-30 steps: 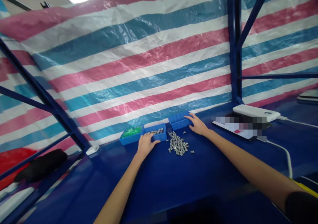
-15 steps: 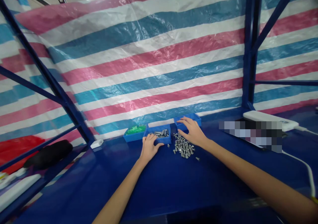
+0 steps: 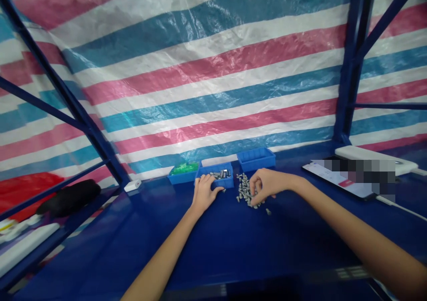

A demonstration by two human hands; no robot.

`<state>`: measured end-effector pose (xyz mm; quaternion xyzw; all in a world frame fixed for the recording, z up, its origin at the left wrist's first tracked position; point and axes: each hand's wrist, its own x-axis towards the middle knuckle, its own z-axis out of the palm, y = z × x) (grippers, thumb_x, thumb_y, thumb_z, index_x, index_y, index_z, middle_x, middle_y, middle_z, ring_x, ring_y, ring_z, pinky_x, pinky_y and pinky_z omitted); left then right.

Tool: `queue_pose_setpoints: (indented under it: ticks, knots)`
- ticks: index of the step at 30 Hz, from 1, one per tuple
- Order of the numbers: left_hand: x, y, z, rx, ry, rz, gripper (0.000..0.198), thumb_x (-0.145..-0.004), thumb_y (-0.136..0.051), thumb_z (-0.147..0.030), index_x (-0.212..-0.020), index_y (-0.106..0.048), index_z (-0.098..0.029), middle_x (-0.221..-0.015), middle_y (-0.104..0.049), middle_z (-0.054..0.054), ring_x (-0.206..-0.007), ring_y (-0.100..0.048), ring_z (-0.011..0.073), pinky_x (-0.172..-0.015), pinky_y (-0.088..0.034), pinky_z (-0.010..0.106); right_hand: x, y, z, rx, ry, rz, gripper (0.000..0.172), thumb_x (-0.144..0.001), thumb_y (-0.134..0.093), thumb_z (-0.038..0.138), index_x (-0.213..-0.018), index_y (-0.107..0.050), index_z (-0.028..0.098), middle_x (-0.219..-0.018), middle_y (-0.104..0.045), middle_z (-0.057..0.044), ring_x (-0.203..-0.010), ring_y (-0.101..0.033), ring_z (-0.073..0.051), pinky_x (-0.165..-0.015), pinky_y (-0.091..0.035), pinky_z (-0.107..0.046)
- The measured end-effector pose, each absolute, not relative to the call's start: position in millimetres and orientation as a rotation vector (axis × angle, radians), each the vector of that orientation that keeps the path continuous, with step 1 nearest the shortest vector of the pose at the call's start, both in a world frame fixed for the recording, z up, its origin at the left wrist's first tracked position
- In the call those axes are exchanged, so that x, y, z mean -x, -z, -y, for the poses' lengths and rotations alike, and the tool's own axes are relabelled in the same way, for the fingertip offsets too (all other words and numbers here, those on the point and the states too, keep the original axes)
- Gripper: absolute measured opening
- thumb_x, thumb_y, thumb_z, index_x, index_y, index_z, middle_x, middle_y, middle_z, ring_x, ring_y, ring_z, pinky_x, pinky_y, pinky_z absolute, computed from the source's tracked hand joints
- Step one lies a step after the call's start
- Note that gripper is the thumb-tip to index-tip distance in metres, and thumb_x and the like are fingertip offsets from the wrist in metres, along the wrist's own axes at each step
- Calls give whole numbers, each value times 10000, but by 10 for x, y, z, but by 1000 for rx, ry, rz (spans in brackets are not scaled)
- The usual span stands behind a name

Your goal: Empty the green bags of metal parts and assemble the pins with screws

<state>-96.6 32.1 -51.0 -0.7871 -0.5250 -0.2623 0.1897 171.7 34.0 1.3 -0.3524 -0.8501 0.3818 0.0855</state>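
A pile of small grey metal screws (image 3: 245,193) lies on the blue table (image 3: 233,243). My right hand (image 3: 267,185) is on the pile with its fingers curled down into the screws; what they pinch I cannot make out. My left hand (image 3: 204,193) rests against the front of the middle blue tray (image 3: 216,178), which holds several grey metal pieces, thumb spread along its wall. An empty blue tray (image 3: 256,158) stands behind the pile. A third blue tray (image 3: 183,172) at the left holds green parts.
A phone (image 3: 343,181) with a white cable and a white power bank (image 3: 375,158) lie at the right. A small white block (image 3: 132,185) and a black object (image 3: 68,197) sit at the left. A striped tarp hangs behind blue frame posts.
My right hand has come back from the empty far tray to the screw pile and curled its fingers into it. My left hand stays at the middle tray. The camera has tilted down.
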Motion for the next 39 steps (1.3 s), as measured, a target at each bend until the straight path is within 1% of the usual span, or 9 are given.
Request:
queue_pose_setpoints:
  ticks: [7,10,14,18,21,26,30,35,39]
  knots:
    - [964,530,-335,2212,725,1472,296,-762,-590,-466,-889,-553,-202,-905,-617,28,-848,-517,205,-748,-313,334,-1848,7,-383,1168,-1497,2647,480,-459,-789,385,-871,-655,179,-776,-694,-23,-602,-650,-139,-414,-361,-153]
    - [942,483,-292,2228,741,1471,297,-754,-616,-429,-948,-537,-218,-968,-607,24,-907,-516,208,-783,-317,335,-1837,27,-383,1174,-1440,2620,419,-494,-765,344,-865,-669,174,-745,-688,-24,-619,-662,-156,-431,-396,-162]
    - [850,359,-187,2166,770,1449,460,-694,-678,-422,-1067,-495,-224,-1069,-564,46,-983,-488,228,-826,-323,345,-1828,42,-384,1212,-1340,2521,247,-541,-686,227,-773,-667,146,-726,-687,-36,-585,-653,-154,-451,-441,-188]
    - [716,305,-105,2212,626,1378,241,-771,-586,-438,-779,-568,-199,-841,-613,36,-844,-526,209,-765,-330,340,-1877,78,-435,1278,-1271,2418,204,-526,-602,118,-725,-647,130,-682,-680,-38,-544,-635,-151,-478,-484,-225]
    - [629,336,-82,2304,529,1362,363,-849,-458,-443,-608,-544,-186,-641,-599,13,-702,-542,171,-744,-340,330,-1954,131,-520,1274,-1189,2408,198,-514,-601,105,-705,-644,131,-666,-678,-36,-534,-622,-149,-490,-494,-239]
    - [552,384,-76,2431,423,1471,286,-852,-449,-395,-712,-592,-191,-599,-591,-3,-583,-534,140,-602,-345,264,-2037,193,-638,1346,-942,2440,200,-502,-670,157,-701,-660,136,-670,-682,-44,-540,-607,-157,-455,-453,-228]
    - [495,393,-56,2543,451,1528,215,-853,-442,-318,-767,-601,-202,-623,-597,-16,-575,-540,117,-530,-323,221,-1970,208,-641,1332,-783,2396,232,-528,-615,90,-750,-674,126,-709,-690,-53,-600,-628,-165,-497,-461,-221]
    - [480,325,-30,2321,588,1545,311,-866,-409,-327,-662,-600,-192,-667,-629,2,-636,-565,126,-605,-350,240,-1871,189,-599,1240,-699,2360,345,-546,-525,2,-836,-682,103,-757,-696,-65,-678,-644,-164,-539,-467,-202]
    - [575,270,-51,2157,575,1593,355,-877,-384,-334,-665,-631,-192,-703,-657,27,-706,-591,152,-668,-360,262,-1870,165,-568,1276,-462,2317,332,-590,-502,14,-816,-695,163,-784,-704,-28,-722,-645,-156,-581,-453,-213]
